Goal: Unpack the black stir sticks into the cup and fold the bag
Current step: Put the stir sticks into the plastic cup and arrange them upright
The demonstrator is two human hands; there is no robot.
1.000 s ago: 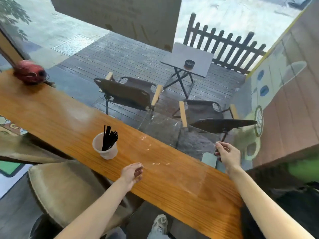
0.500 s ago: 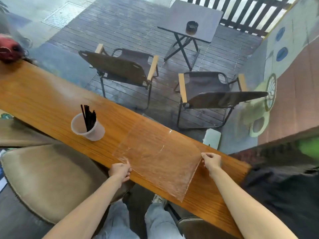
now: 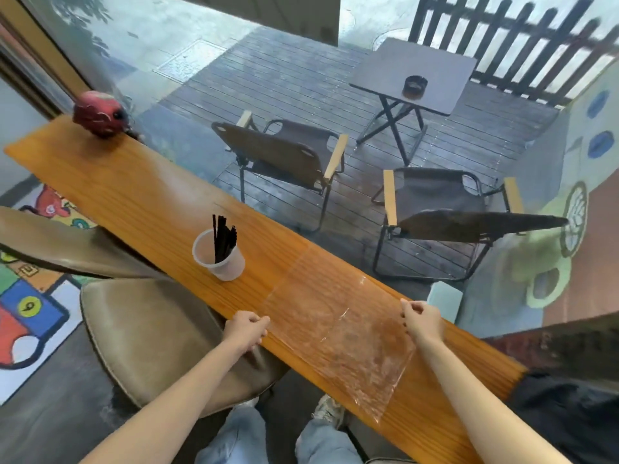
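A clear plastic bag (image 3: 338, 326) lies spread flat on the wooden counter (image 3: 140, 202), one corner hanging over the near edge. My left hand (image 3: 246, 331) pinches the bag's left corner. My right hand (image 3: 422, 321) pinches its right corner. To the left of the bag stands a translucent plastic cup (image 3: 219, 257) with a bunch of black stir sticks (image 3: 223, 236) upright inside it. The bag looks empty.
A red round object (image 3: 99, 113) sits at the counter's far left end. A tan padded stool (image 3: 150, 336) stands below my left arm. A window runs along the counter's far side, with folding chairs (image 3: 284, 155) and a small table (image 3: 415, 75) outside.
A second ago both hands were raised apart above the counter. The bag then came down flat on the counter with a hand at each corner. The camera has shifted.
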